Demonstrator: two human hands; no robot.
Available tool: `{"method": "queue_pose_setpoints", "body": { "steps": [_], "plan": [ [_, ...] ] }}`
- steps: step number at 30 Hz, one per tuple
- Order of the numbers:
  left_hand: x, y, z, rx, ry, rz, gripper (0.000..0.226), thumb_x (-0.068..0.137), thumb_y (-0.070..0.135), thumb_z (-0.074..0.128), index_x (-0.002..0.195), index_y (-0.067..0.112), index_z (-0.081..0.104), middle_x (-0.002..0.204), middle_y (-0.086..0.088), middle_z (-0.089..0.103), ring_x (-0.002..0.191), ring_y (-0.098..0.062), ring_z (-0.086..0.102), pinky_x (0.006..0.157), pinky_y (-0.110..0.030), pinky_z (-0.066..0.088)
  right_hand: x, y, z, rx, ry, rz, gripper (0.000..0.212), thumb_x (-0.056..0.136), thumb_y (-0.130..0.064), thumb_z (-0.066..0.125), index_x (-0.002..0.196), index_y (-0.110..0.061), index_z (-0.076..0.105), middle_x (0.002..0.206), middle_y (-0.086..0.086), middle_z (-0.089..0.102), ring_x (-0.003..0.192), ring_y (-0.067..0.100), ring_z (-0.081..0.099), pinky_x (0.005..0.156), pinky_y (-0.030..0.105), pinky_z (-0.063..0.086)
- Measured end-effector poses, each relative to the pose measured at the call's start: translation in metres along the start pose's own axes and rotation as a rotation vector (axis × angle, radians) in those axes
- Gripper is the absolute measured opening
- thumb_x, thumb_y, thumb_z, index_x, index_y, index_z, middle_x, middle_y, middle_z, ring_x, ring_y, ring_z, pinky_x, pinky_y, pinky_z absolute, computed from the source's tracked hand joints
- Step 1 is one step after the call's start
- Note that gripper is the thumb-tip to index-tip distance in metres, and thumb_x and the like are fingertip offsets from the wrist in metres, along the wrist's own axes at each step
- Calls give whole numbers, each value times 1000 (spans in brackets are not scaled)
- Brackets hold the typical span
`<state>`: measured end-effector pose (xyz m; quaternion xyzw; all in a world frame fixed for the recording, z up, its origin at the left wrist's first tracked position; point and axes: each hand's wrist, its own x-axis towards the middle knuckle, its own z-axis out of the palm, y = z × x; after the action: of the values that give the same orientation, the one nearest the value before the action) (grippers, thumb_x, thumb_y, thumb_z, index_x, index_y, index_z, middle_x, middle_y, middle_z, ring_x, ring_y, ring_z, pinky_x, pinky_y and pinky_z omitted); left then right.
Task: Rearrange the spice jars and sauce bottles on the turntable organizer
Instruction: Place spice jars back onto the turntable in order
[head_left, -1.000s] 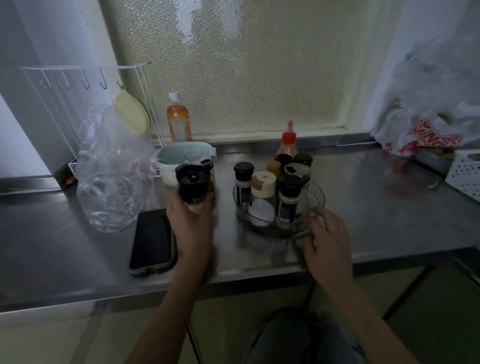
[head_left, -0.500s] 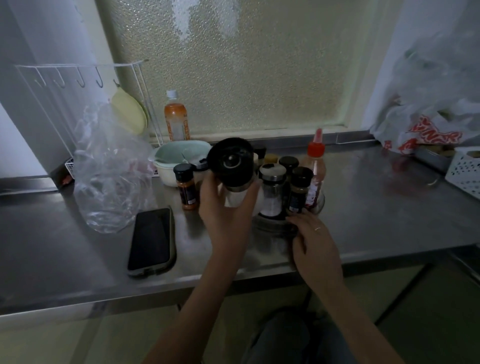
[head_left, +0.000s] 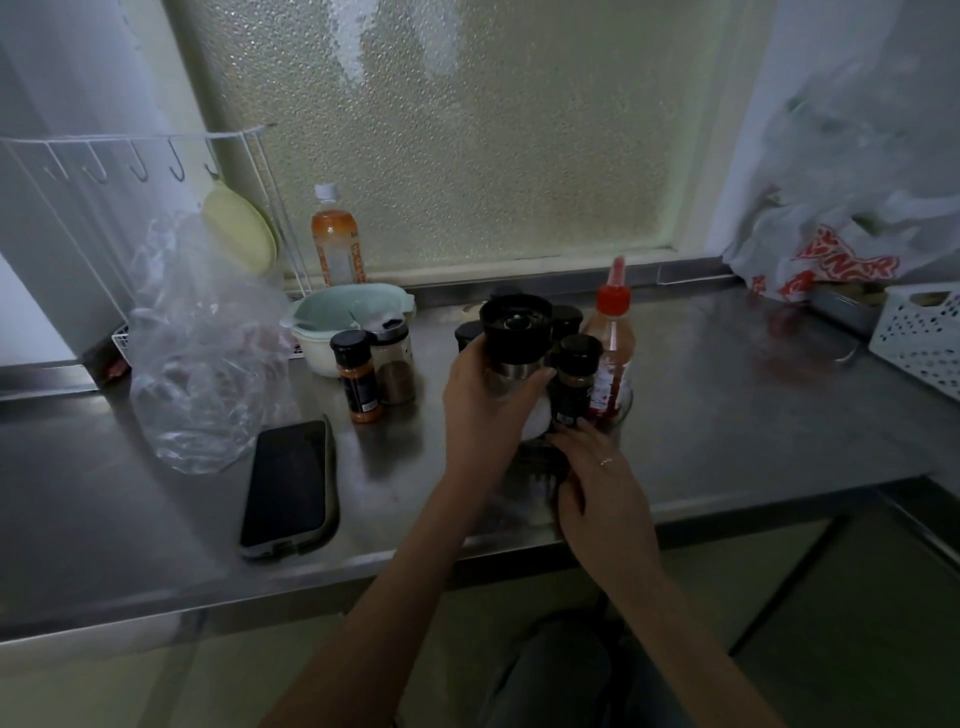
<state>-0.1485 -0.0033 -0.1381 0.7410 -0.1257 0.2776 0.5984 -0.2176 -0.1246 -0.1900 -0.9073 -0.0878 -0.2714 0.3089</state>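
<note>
My left hand (head_left: 488, 410) grips a black-topped grinder (head_left: 515, 332), held upright at the front left of the clear turntable (head_left: 625, 410), which is mostly hidden. My right hand (head_left: 597, 478) holds the turntable's front rim, its fingertips at the foot of a dark spice jar (head_left: 574, 379). A red-capped sauce bottle (head_left: 610, 358) stands on the turntable's right side, with more dark-lidded jars behind the grinder. Off the turntable, to its left on the counter, stand an orange spice jar (head_left: 357, 376) and a brown flip-lid jar (head_left: 395, 364).
A phone (head_left: 288, 486) lies near the counter's front edge. A crumpled clear plastic bag (head_left: 197, 364), a pale bowl (head_left: 348, 317) and an orange drink bottle (head_left: 335, 244) stand at the left and back. A white basket (head_left: 919, 338) sits at the far right.
My left hand carried the grinder from the left of the counter over to the turntable and lowered it. The turntable turned, bringing the sauce bottle from the back to the right.
</note>
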Motion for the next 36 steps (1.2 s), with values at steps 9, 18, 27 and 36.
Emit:
{"method": "queue_pose_setpoints", "body": {
  "steps": [9,18,27,36],
  "plan": [
    [-4,-21,2,65,-53,21,43,74,34,74,109,40,51,100,31,56,97,13,54,79,-7,44,-3,-3,-1,18,23,1,48,81,1,54,127,-12,54,136,9,53,130,21,43,104,21,30],
    [-6,-29,-22,310,12,88,68,80,23,74,138,13,40,131,-9,44,121,-15,41,97,-23,38,4,23,-26,-7,183,105,43,82,6,46,122,-6,56,127,13,59,128,25,44,110,41,34],
    [31,-42,-71,428,362,-168,59,82,6,64,132,-6,35,130,-29,43,121,-42,40,102,-44,35,-13,-7,-12,-141,31,-113,45,83,-15,43,124,-10,60,125,9,62,120,28,54,102,53,39],
    [45,-70,-79,388,324,-245,41,92,3,51,129,-8,37,131,-28,46,121,-40,44,102,-42,36,3,15,-24,-177,36,86,51,83,2,52,129,-19,53,139,2,51,139,18,31,114,48,9]
  ]
}}
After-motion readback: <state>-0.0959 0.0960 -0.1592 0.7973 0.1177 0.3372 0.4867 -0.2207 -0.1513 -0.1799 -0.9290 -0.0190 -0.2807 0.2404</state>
